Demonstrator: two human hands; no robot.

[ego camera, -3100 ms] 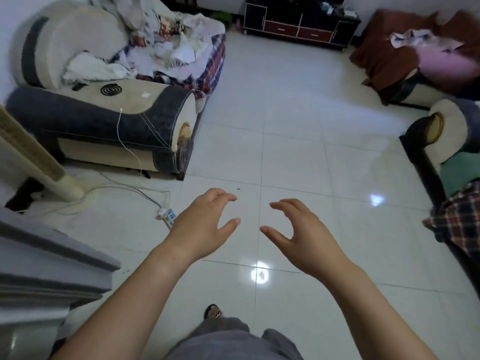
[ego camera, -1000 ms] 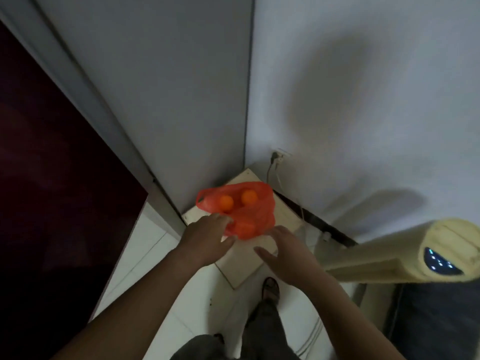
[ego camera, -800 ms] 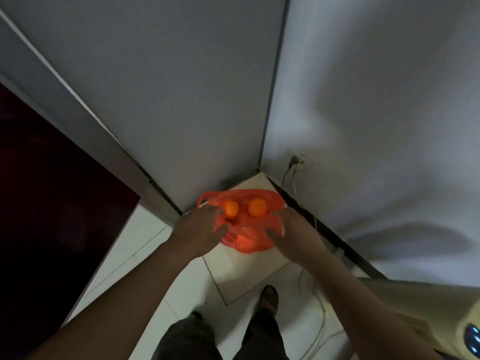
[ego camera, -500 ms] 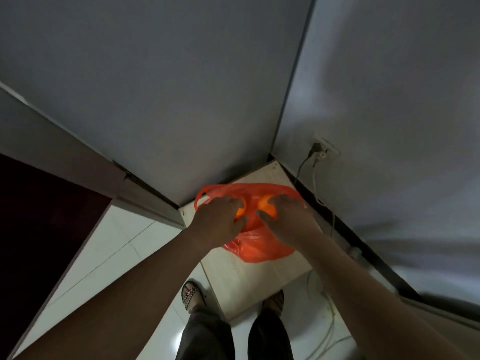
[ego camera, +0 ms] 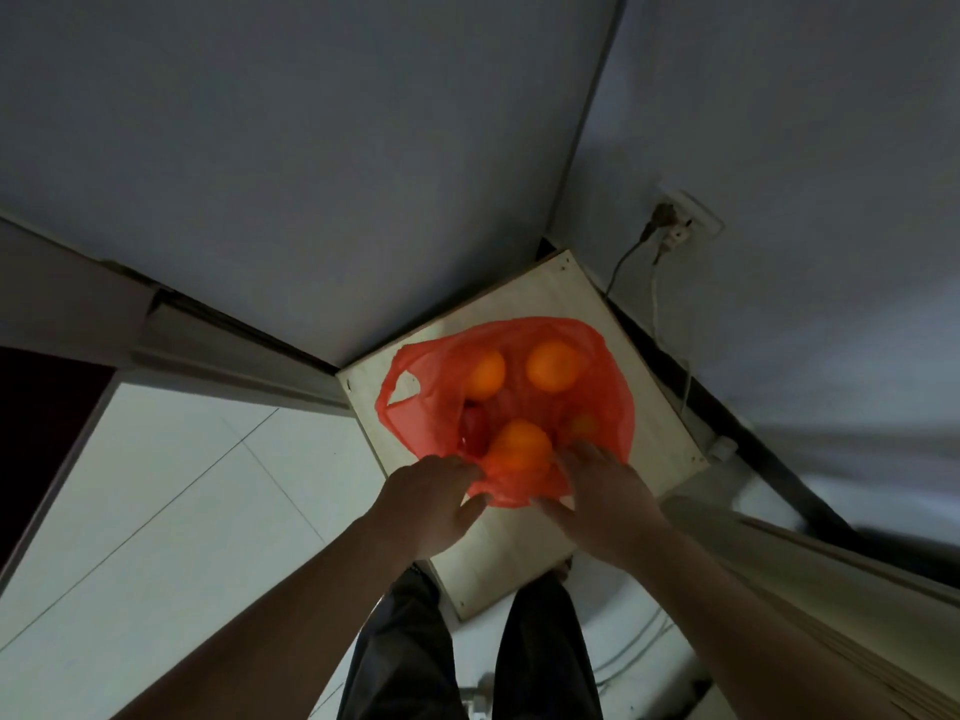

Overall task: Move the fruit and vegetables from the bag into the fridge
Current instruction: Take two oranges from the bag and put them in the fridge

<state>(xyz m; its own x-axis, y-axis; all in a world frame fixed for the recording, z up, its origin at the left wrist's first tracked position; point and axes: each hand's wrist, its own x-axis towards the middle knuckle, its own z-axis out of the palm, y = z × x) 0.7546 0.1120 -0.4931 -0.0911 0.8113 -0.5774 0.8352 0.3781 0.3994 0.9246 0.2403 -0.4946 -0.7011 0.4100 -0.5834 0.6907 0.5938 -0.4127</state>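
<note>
**Asker:** Head view, from the left: what is your left hand doing?

**Me:** Pinching the near rim of the bag. I judge that pulls the mouth open, so I can pick out fruit for the fridge.

**Asker:** How does the bag look?

**Me:** Thin orange plastic, see-through and slumped. A red piece and several oranges show inside.

**Asker:** And the right hand?

**Me:** Pinching the same rim beside the nearest orange. The bag sits on the pale wooden surface in the wall corner.
</note>
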